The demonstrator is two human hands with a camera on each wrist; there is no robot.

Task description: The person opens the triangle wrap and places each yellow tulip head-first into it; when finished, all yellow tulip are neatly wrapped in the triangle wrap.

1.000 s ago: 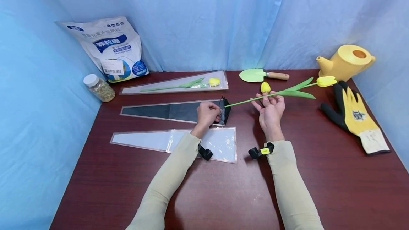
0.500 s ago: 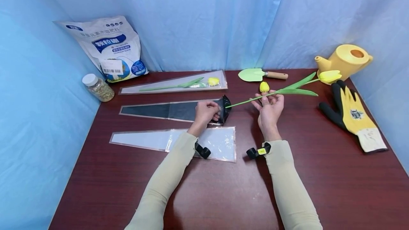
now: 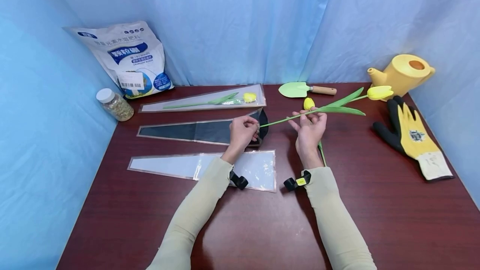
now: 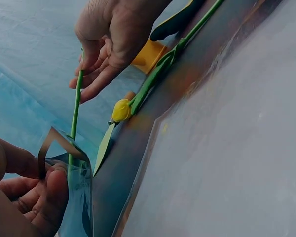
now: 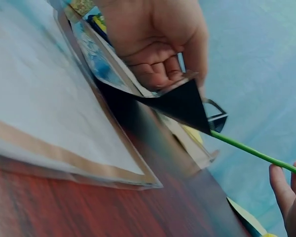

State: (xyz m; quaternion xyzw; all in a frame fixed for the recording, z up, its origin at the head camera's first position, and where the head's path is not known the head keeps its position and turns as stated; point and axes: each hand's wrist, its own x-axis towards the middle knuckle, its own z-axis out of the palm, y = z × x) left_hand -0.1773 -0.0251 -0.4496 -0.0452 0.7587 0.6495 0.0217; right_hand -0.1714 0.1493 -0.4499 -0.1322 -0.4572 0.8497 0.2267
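Observation:
In the head view my left hand (image 3: 241, 132) pinches the wide-end edge of a black tapered flower sleeve (image 3: 168, 131), whose mouth gapes. My right hand (image 3: 310, 132) holds a yellow artificial tulip (image 3: 379, 92) by its green stem, blossom pointing right. The left wrist view has the stem (image 4: 75, 111) running down inside the clear front of the sleeve's mouth. From the right wrist, the raised black sleeve flap (image 5: 182, 108) hangs below the left hand's fingers. A second yellow tulip (image 3: 308, 103) lies behind and under the right hand, partly hidden.
At the back, a pale sleeve (image 3: 150, 106) bears another tulip (image 3: 249, 97). A white sleeve (image 3: 161, 163) lies in front. Around the table's edges are a fertilizer bag (image 3: 131, 59), a jar (image 3: 116, 105), a trowel (image 3: 294, 89), a yellow watering can (image 3: 403, 74) and a work glove (image 3: 412, 136).
My right hand has moved slightly left with the tulip, and the stem's end now reaches the sleeve's mouth. That mouth stands wider. My left hand keeps hold of its edge.

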